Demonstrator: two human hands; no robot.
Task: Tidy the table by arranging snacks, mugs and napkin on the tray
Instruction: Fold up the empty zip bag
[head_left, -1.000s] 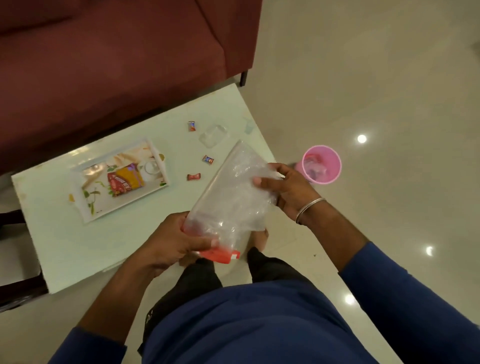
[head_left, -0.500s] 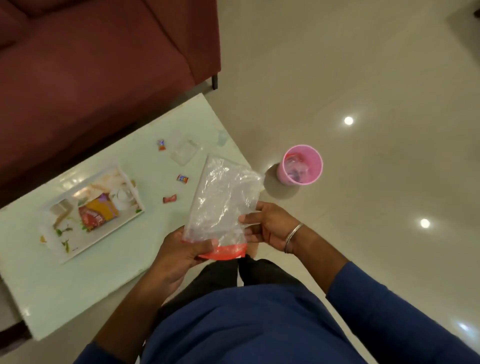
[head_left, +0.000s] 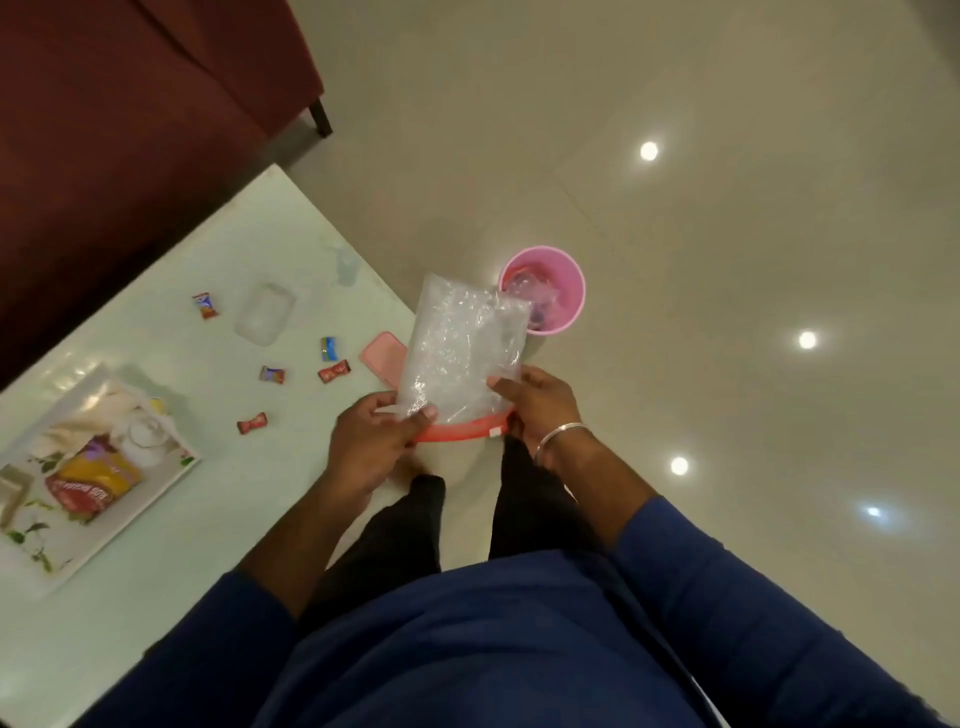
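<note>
Both hands hold a clear plastic zip bag (head_left: 460, 353) with a red seal strip along its lower edge, just off the near corner of the pale green surface (head_left: 156, 587). The left hand (head_left: 371, 447) pinches the bag's lower left corner, thumb on the front of the plastic and fingers curled behind. The right hand (head_left: 540, 402) grips the lower right corner the same way, thumb on the front near the red strip; a metal bangle (head_left: 561, 439) sits on that wrist. The bag stands upright and looks crumpled; what it holds, if anything, cannot be told.

Taking the bag as the landmark: a pink flat case (head_left: 384, 358) lies on the surface just left of it, partly hidden behind it. Further left, five small wrapped candies are scattered, among them a red one (head_left: 334, 372), a blue one (head_left: 329, 349) and another red one (head_left: 252, 423). A clear plastic piece (head_left: 265, 319) lies up and left. Well to the left sits the floral tray (head_left: 130, 514), carrying a snack packet (head_left: 96, 483), a white mug (head_left: 143, 434) and a pale napkin (head_left: 78, 431). Just beyond the bag's upper right corner, a pink bin (head_left: 563, 306) stands on the floor. A maroon sofa (head_left: 130, 130) lies far up and left.
</note>
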